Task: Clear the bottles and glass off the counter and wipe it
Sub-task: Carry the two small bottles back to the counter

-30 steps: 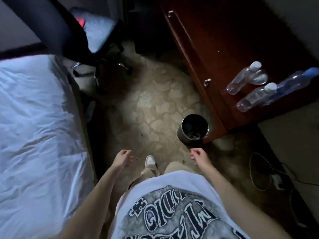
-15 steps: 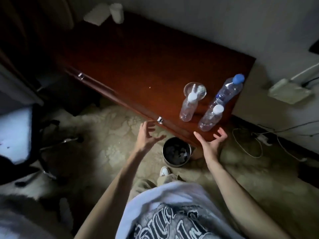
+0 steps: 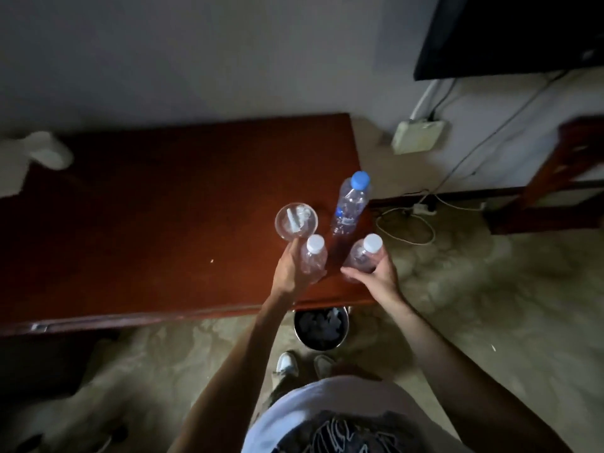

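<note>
At the right end of the dark red wooden desk (image 3: 163,207), my left hand (image 3: 291,273) wraps around a clear plastic bottle with a white cap (image 3: 314,256), and my right hand (image 3: 376,276) grips a second clear white-capped bottle (image 3: 362,255). Both bottles seem to stand on the desk, though blur hides their bases. Just behind the left one stands a clear drinking glass (image 3: 296,221); beside it, a taller clear bottle with a blue cap (image 3: 351,204), untouched. On the floor below the desk edge, between my arms, sits a round metal waste bin (image 3: 322,326).
</note>
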Tool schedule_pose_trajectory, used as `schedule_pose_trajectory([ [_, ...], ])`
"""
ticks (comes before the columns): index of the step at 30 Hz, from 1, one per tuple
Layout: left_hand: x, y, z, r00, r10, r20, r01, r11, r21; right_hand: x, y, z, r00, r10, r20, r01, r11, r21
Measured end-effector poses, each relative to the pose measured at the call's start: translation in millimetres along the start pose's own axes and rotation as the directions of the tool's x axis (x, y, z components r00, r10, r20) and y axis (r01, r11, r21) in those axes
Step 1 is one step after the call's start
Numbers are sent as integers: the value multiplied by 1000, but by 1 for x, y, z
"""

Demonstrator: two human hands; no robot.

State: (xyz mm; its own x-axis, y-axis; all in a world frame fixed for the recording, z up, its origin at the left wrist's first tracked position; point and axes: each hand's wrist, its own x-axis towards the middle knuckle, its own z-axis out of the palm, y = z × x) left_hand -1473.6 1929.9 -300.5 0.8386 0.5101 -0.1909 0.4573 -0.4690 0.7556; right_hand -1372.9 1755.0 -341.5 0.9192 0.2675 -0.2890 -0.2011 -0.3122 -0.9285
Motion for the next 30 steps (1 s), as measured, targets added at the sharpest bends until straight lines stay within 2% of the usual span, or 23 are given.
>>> schedule_pose_trajectory([
  [4,4,-2,-1,998,61,-8,-61,998,-12,-23,4,-21,992,46,-121,-40,998,48],
  [9,1,16,32,972,106,211,-85,991,-105,-75,22,-70,945,133,-299,-124,991,50],
  [12,-5,39,70,925,156,345,-113,983,-142,-114,33,-103,866,187,-463,-173,982,72],
  [15,-19,71,111,829,130,544,-37,983,-179,-155,50,-134,768,272,-580,-210,962,173],
  [19,-39,110,163,703,273,656,-179,962,-208,-196,63,-174,615,349,-707,-221,937,270],
  [21,-53,130,192,646,286,708,-202,958,-203,-211,75,-196,549,385,-742,-212,923,321],
  [24,-76,157,238,595,265,759,-200,963,-179,-223,105,-231,500,427,-753,-210,904,373],
  [27,-92,182,297,596,196,779,-147,980,-134,-224,137,-277,476,469,-744,-215,882,418],
  [30,-104,219,359,608,139,781,-80,990,-114,-216,159,-348,483,475,-736,-218,879,424],
])
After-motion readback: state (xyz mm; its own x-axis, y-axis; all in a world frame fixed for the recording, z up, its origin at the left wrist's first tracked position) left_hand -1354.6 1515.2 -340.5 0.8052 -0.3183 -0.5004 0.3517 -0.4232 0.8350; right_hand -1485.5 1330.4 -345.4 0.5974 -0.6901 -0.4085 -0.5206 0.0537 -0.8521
